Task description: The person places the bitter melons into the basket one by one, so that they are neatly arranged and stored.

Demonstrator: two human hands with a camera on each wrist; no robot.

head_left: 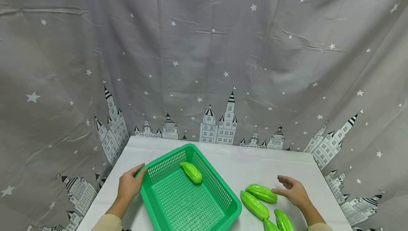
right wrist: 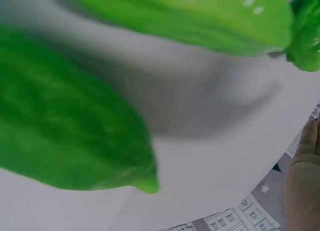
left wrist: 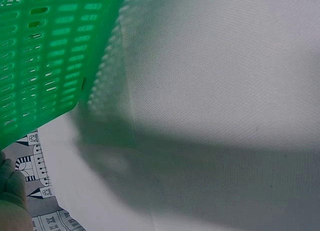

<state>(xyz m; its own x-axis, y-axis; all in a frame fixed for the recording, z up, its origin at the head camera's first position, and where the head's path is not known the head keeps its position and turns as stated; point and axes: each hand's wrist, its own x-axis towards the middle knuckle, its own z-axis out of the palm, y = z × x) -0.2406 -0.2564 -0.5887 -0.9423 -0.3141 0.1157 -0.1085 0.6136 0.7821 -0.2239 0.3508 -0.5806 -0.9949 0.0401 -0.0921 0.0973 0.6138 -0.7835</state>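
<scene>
My left hand (head_left: 130, 185) grips the left corner rim of a green plastic basket (head_left: 188, 145), thumb and fingers at the edge. The slotted basket wall (left wrist: 55, 51) also fills the upper left of the left wrist view. Inside the basket, by its far right wall, lies one glossy green bitter gourd (head_left: 192, 173). My right hand (head_left: 296, 192) hovers with spread fingers beside another bitter gourd (head_left: 262, 193), its thumb near that gourd's right end; whether they touch I cannot tell. Large bitter gourds (right wrist: 75, 116) show close up in the right wrist view.
Just right of the basket lie more bitter gourds, one long (head_left: 254, 205), one nearer me (head_left: 283, 220) and one cut by the frame edge (head_left: 270, 226). A white cloth-like tabletop (head_left: 223, 153) meets a grey curtain (head_left: 178, 93) printed with stars and castles.
</scene>
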